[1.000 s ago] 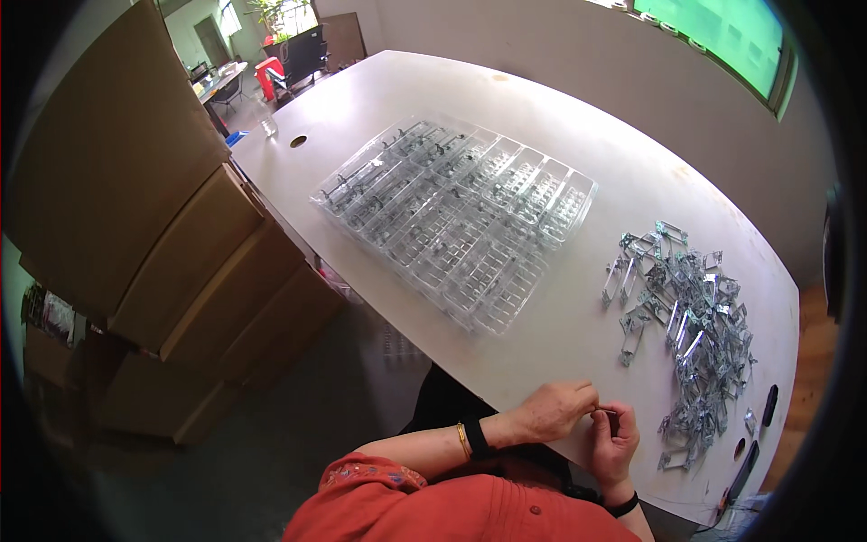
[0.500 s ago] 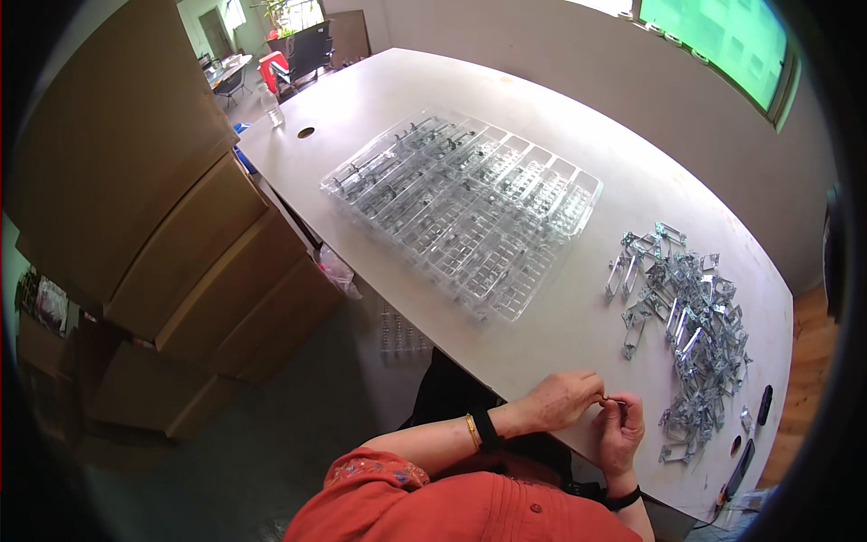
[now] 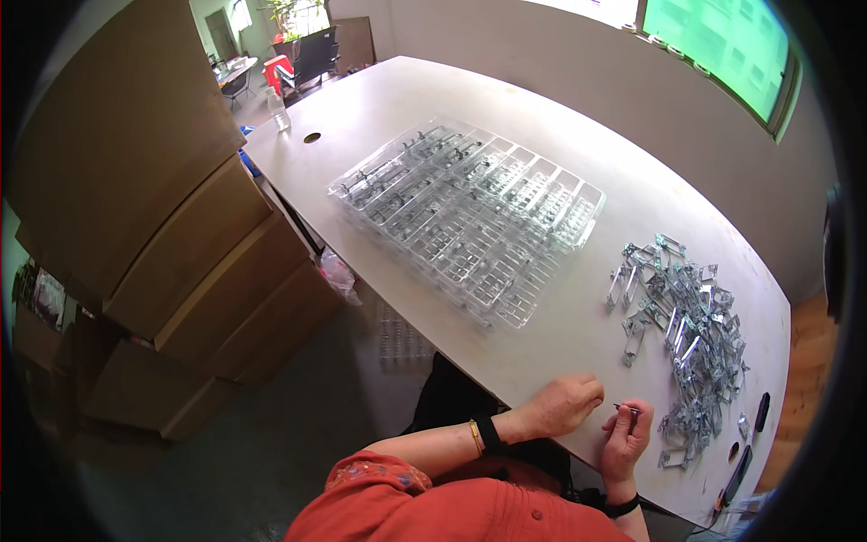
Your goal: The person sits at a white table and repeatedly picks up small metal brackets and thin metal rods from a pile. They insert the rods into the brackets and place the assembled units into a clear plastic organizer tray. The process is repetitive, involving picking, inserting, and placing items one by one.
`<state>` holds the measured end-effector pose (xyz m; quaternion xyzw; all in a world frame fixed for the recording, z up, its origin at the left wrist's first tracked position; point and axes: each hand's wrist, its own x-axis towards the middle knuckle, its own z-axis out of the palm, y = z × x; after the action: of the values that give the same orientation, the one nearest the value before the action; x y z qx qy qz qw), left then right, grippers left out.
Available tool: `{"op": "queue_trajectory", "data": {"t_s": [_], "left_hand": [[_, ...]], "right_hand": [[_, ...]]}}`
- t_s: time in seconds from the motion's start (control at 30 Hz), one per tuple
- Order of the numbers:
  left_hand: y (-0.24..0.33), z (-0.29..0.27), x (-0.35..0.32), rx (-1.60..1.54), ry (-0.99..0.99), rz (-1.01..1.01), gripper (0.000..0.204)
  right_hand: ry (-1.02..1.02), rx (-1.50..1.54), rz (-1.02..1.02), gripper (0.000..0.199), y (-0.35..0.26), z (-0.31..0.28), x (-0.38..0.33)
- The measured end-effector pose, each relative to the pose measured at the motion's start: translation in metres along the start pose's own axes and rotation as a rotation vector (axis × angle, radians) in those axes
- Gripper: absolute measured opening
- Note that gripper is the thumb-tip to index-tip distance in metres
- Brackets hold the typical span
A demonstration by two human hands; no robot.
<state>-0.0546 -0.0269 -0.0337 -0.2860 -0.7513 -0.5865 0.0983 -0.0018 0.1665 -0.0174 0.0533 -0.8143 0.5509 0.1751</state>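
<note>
Both of my hands are at the table's near edge, a small gap between them. My left hand (image 3: 562, 404) has its fingers curled together, and what they hold, if anything, is hidden. In a pinch between thumb and fingers, my right hand (image 3: 623, 443) has a small thin dark metal piece (image 3: 624, 407), its tip pointing toward my left hand. Just right of that hand lies a loose heap of silvery metal brackets (image 3: 704, 334). Farther off to the left are clear plastic trays (image 3: 587, 233), apparently stacked, with small metal parts in their rows of compartments.
Black-handled tools (image 3: 763, 412) lie along the table's right edge, near a round hole (image 3: 733, 452). A clear bottle (image 3: 278, 110) stands at the far left corner. Cardboard boxes (image 3: 199, 271) are piled left of the white table (image 3: 424, 334). Another clear tray (image 3: 402, 341) is below table level.
My hands have come apart; the thin dark piece stays in my right hand, and my left fingers no longer touch it. The whole view has shifted slightly.
</note>
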Motion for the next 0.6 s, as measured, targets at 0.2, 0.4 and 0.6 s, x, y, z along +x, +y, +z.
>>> {"op": "queue_trajectory", "data": {"t_s": [0.2, 0.4, 0.6], "left_hand": [[0.001, 0.003, -0.003, -0.015, 0.038, -0.006, 0.009], [0.003, 0.002, -0.006, -0.041, 0.040, -0.010, 0.012], [0.001, 0.007, -0.012, -0.050, 0.050, 0.031, 0.008]], "right_hand": [[-0.208, -0.448, -0.292, 0.004, -0.001, -0.009, 0.021], [-0.244, -0.430, -0.099, 0.010, -0.007, -0.006, 0.018], [-0.250, -0.420, 0.050, 0.006, -0.016, -0.006, 0.023]]}}
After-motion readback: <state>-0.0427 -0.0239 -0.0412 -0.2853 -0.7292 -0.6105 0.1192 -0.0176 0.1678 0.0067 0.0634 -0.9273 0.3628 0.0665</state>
